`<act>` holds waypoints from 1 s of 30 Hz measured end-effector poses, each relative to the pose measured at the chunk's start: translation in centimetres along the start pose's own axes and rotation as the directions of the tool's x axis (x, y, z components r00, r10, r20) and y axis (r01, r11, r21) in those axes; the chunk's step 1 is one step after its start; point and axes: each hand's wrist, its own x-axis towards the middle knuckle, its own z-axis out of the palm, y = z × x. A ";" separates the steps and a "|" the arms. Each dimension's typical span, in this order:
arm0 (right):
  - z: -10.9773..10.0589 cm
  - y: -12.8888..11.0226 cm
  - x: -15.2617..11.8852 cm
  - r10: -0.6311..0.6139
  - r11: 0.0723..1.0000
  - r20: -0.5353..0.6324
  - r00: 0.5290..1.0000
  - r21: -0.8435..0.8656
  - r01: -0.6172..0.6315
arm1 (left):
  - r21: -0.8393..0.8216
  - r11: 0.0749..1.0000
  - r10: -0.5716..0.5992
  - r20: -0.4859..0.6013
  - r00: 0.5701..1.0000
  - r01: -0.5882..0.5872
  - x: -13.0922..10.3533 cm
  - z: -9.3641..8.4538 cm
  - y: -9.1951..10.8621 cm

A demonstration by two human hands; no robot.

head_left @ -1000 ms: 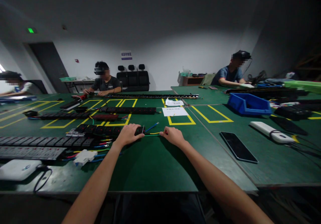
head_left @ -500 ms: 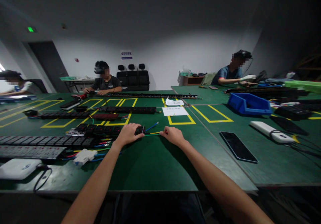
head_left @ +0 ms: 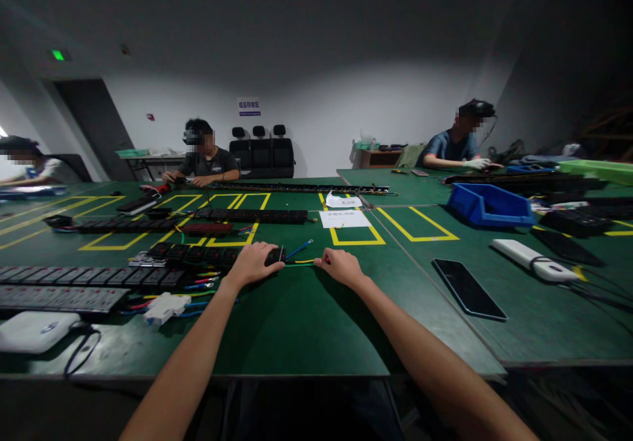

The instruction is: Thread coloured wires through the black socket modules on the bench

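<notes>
Across the table (head_left: 306,342), a co-worker's gloved hand (head_left: 476,163) on the right has dropped lower since half a second ago, while the wearer's two hands keep their places. The left hand (head_left: 254,264) is clasped over the end of a black socket strip (head_left: 210,255), which lies crosswise on the near part of the table. Beyond that end, the right hand (head_left: 340,264) pinches the yellow-and-green wire (head_left: 302,265), drawn nearly straight between the hands. A blue wire (head_left: 298,250) with a ring tip slants up, loose, from the same end.

To the left, close to the held strip, lie a long black strip (head_left: 89,277), a grey strip (head_left: 59,299) and a white block (head_left: 167,308) among coloured wires. More strips lie behind, with a paper label (head_left: 345,219) beyond the right hand. Well off to the right are a phone (head_left: 469,289), a white power bank (head_left: 534,260) and a blue bin (head_left: 489,207).

Both forearms reach forward and converge, palms down; the left thumb points towards the right hand, whose fingers are curled in.
</notes>
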 end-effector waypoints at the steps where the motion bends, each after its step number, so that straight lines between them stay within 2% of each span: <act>1: 0.0 0.0 0.0 0.000 1.000 -0.001 1.000 0.000 0.000 | -0.001 1.000 -0.001 -0.002 1.000 0.001 0.0 0.0 0.0; 30: -0.4 -0.2 -0.1 0.001 1.000 0.029 1.000 -0.008 0.000 | -0.020 1.000 -0.018 0.017 1.000 0.018 0.1 -0.1 0.2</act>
